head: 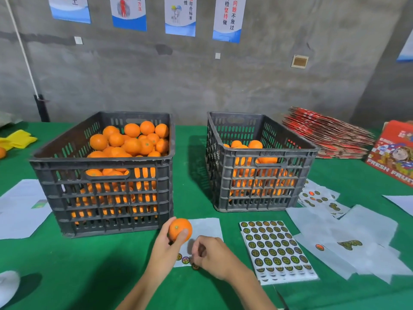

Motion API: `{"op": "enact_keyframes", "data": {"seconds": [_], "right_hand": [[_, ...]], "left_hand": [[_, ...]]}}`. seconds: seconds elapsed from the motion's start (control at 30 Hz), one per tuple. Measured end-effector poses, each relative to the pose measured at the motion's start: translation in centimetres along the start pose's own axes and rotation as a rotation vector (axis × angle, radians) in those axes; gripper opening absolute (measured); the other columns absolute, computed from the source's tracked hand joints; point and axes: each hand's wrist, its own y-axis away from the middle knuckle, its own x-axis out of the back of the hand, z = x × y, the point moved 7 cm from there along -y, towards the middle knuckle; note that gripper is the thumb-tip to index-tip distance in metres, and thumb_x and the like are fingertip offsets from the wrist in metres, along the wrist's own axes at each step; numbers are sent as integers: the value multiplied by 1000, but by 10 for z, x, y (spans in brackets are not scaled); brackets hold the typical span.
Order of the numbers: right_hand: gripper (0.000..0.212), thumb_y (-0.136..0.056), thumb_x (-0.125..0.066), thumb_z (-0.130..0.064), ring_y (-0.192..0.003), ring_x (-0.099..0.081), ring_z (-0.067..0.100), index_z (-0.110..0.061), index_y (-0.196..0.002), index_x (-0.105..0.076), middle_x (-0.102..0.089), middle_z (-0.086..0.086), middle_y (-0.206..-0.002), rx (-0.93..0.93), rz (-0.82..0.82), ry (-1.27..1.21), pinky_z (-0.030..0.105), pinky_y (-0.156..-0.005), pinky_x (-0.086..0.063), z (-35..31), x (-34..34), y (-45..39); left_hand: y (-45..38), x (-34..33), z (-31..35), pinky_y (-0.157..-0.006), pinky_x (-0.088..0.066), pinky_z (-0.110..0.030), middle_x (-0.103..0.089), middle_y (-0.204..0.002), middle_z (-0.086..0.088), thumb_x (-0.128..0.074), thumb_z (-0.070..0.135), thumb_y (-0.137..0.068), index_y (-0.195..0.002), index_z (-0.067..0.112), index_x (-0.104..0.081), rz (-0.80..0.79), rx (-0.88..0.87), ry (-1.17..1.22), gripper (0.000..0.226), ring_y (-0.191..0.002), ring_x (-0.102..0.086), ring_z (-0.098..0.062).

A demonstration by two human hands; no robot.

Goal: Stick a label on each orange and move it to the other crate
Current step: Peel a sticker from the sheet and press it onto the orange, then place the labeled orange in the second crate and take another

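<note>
My left hand [164, 247] grips an orange [180, 229] just in front of the left crate [105, 198], which is heaped with oranges. My right hand [212, 256] is curled over a nearly used-up label sheet [206, 227] and pinches a round label [195, 266] at its lower edge. Two more labels [182, 258] sit on that sheet beside my fingers. The right crate [259, 186] holds fewer oranges. A full sheet of round labels [276, 249] lies to the right of my right hand.
Empty white backing sheets [348, 238] are strewn at the right, and more paper [20, 206] lies left of the left crate. A stack of flat red cartons [324, 133] and a red fruit box [395, 151] stand at the back right. Yellow gloves [17, 138] lie far left.
</note>
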Motion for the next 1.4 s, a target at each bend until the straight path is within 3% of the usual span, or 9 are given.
{"op": "enact_keyframes", "data": {"seconds": [0.13, 0.23, 0.4, 0.5, 0.63, 0.77, 1.03, 1.27, 1.4], "right_hand": [[30, -85, -80, -37, -94, -59, 16, -26, -112, -70, -58, -8, -100, 33, -41, 112, 33, -90, -51, 4, -9, 2], [22, -86, -81, -33, -92, -58, 14, -24, -104, -73, -56, -7, -98, 36, -27, 67, 31, -90, -50, 5, -9, 1], [8, -85, -81, -23, -79, -53, -5, -21, -83, -73, -55, -17, -88, 29, -19, 21, 9, -73, -40, 7, -8, 2], [18, -90, -73, -14, -83, -60, -1, -26, -77, -72, -63, -12, -91, 9, -27, -86, 16, -84, -50, 11, -3, 3], [11, -99, -65, -21, -97, -64, 9, -22, -93, -75, -62, -5, -102, -32, 13, -153, 25, -96, -52, 19, 9, 6], [19, -88, -80, -23, -103, -63, 17, -16, -104, -74, -59, 2, -110, -64, -53, -129, 31, -100, -51, 21, 3, 5], [22, -82, -82, -29, -96, -63, 16, -37, -74, -64, -61, -9, -98, -86, -114, 41, 35, -95, -52, 11, -1, 0], [14, -84, -74, -21, -85, -64, 4, -31, -79, -66, -66, -15, -86, -74, -163, 3, 27, -85, -53, 5, -4, 2], [13, -86, -75, -18, -85, -67, 3, -26, -82, -66, -72, -9, -91, -87, -135, -149, 26, -84, -52, 9, -4, 7]], "left_hand": [[0, 0, -2, -89, -49, -22, -63, -128, 4, -71, 56, -84, -147, 38, -44, -5, 0, -3, 71, -111, -65, -8], [0, 0, -2, -93, -49, -26, -63, -128, 4, -72, 54, -85, -148, 37, -44, -4, 2, -6, 71, -110, -66, -9], [0, 1, -3, -90, -48, -21, -64, -128, 5, -74, 48, -90, -148, 37, -44, 1, 9, 6, 66, -110, -66, -6], [1, 1, -3, -87, -48, -18, -64, -127, 7, -73, 49, -90, -146, 39, -45, 4, 7, 4, 64, -109, -66, -5], [2, 1, -3, -87, -48, -20, -64, -127, 9, -73, 49, -90, -147, 40, -44, 1, 4, 12, 64, -110, -66, -5], [1, 1, -3, -87, -49, -19, -63, -127, 9, -72, 50, -90, -148, 37, -44, 8, -1, 5, 66, -110, -65, -5], [1, 0, -5, -92, -49, -23, -63, -128, 6, -72, 47, -91, -147, 38, -44, 13, -3, -10, 63, -111, -65, -5], [3, 0, -1, -104, -50, -36, -62, -129, 5, -73, 44, -91, -147, 37, -44, 13, 1, -7, 64, -114, -64, -8], [3, 0, -1, -100, -49, -30, -63, -128, 6, -73, 46, -90, -146, 39, -44, 8, -2, -14, 63, -113, -65, -8]]}}
